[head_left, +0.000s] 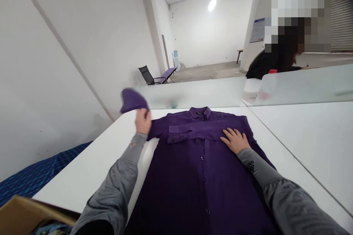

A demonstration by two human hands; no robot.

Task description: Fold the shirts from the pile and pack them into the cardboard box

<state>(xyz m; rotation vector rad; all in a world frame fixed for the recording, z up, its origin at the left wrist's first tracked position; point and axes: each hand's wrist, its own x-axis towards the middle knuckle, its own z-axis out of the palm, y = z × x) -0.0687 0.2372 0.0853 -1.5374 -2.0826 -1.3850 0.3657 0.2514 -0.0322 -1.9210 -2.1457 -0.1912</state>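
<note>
A purple button-up shirt (205, 176) lies front up on the white table, its collar at the far end. One sleeve is folded across the chest from the right, with its cuff toward the left. My right hand (235, 140) rests on that folded sleeve with its fingers spread. Off to the left, my left hand (143, 120) grips the other sleeve and holds it raised above the table. The end of this sleeve (134, 100) flops over beyond my fingers, blurred by motion.
Low frosted dividers (193, 93) border the far side of the white table (91, 169). Behind them on the right sits a person in dark clothes (264, 64). A cardboard box (30, 214) with cloth inside stands at the lower left, near a blue patterned cloth (55, 167).
</note>
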